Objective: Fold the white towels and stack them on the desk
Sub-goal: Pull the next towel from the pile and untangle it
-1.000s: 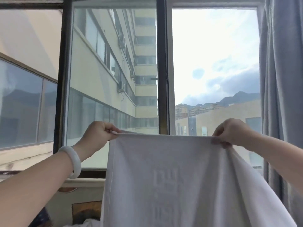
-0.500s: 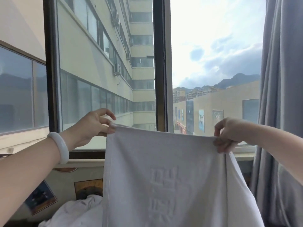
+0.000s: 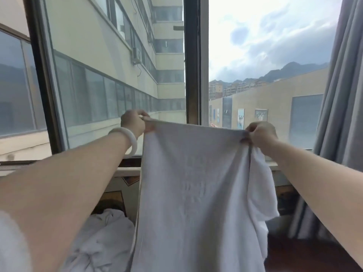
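A white towel [image 3: 196, 183] hangs in front of the window frame [image 3: 193, 65], stretched between 2 raised hands. The left hand [image 3: 133, 122] pinches the top left corner, its grip closed tight on the hem with fingers curled over the edge. A pale bracelet [image 3: 128, 138] sits on that wrist. The right hand [image 3: 262, 134] has the top right corner, its grip closed on bunched cloth, and a loose fold of the towel droops below it. The top edge runs nearly level between the hands. Low on the left, beside the hanging towel, lies a rumpled heap of white cloth [image 3: 104, 236]. A grey curtain [image 3: 341, 95] hangs at the right edge.
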Demonstrator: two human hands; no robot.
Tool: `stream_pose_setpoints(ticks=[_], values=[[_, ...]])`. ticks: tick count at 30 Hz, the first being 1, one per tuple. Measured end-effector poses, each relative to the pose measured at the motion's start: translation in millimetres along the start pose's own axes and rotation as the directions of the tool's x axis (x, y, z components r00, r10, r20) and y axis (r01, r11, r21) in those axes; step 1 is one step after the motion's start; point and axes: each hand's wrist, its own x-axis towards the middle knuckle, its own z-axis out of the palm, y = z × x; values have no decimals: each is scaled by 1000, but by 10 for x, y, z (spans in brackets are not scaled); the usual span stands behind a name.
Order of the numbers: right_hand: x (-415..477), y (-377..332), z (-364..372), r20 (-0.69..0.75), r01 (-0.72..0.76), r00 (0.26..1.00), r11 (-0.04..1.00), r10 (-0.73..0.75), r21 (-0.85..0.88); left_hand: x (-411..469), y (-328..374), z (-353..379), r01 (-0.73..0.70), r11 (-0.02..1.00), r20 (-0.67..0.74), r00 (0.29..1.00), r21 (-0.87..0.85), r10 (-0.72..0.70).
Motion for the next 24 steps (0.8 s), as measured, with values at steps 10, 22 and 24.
stream_pose_setpoints(ticks=[10,22,24], values=[[-636,-1008,-1021,-122,453,876,883,-466,-121,-532,1094,-822,-356,910,-49,934,-214,354],[-3904,1905,-185,343,-70,925,961,163,-269,-3685,-1989,-1353,153,979,408,892,136,-196],[-4346,2252,-72,397,-168,867,927,300,-335,-4086,-2333,-1385,232,953,419,859,194,-294]])
